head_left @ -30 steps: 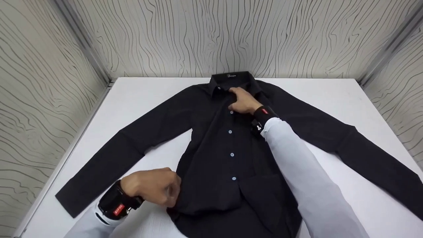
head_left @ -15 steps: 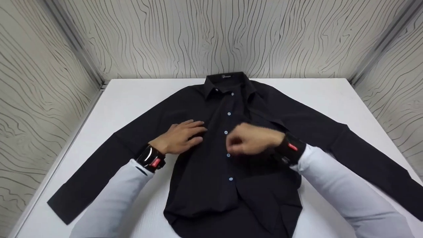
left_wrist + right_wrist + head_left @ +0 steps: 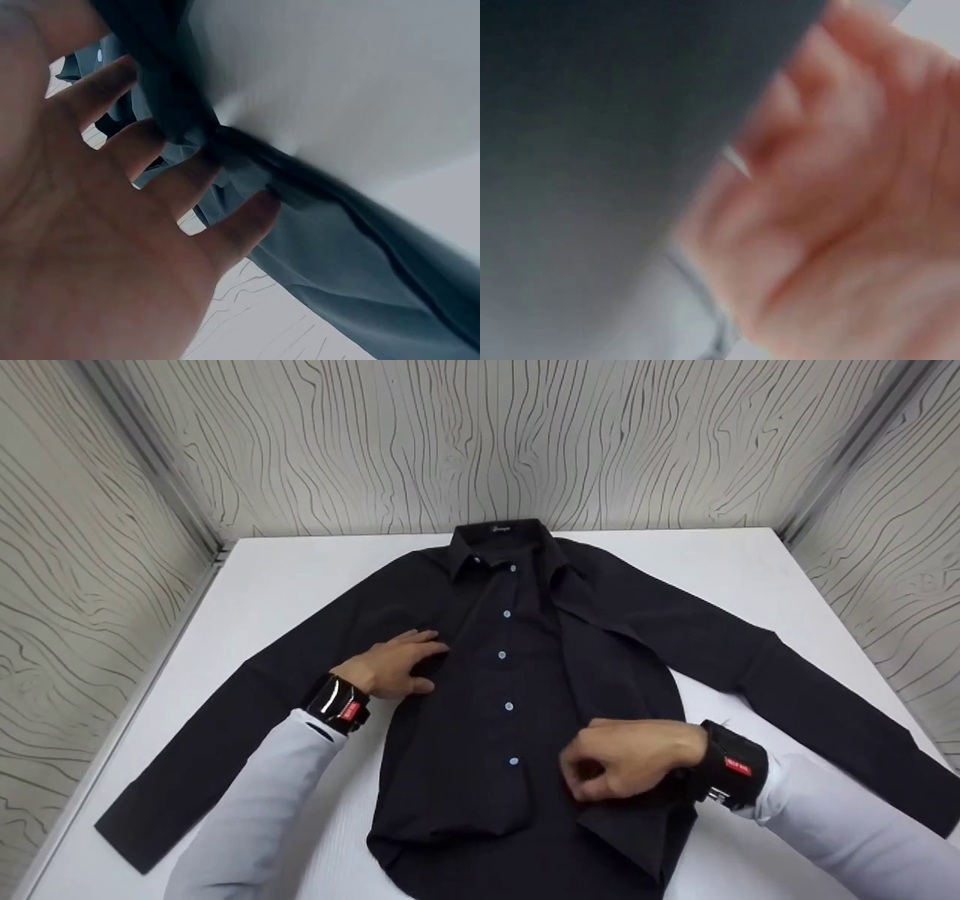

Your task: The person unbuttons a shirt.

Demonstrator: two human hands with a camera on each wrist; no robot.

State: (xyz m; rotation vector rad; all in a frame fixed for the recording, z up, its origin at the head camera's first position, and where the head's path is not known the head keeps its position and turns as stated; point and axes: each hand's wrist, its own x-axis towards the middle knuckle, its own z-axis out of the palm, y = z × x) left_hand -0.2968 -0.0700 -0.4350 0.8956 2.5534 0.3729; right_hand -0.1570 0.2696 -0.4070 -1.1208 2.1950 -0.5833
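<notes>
A black long-sleeved shirt [image 3: 465, 735] with pale blue buttons lies front up, collar at the far side, both sleeves spread. My left hand [image 3: 390, 664] rests on its left side just below the armpit. In the left wrist view the fingers of that hand [image 3: 105, 217] are extended against the dark cloth. Over the lower right front, my right hand [image 3: 630, 757] has curled fingers and grips the loose front panel's edge. Dark cloth covers part of the blurred right hand [image 3: 855, 187] in the right wrist view, so its fingertips are hidden.
The shirt lies on a white table [image 3: 300, 577]. A pale wall [image 3: 420, 442] with dark wavy lines rises directly behind the table, and similar panels stand at both sides. The right sleeve [image 3: 825, 720] reaches the right edge of the head view.
My left hand moved from the lower left hem up to the shirt's side and relaxed its fingers. My right hand went from the collar down and right, drawing the right front panel aside.
</notes>
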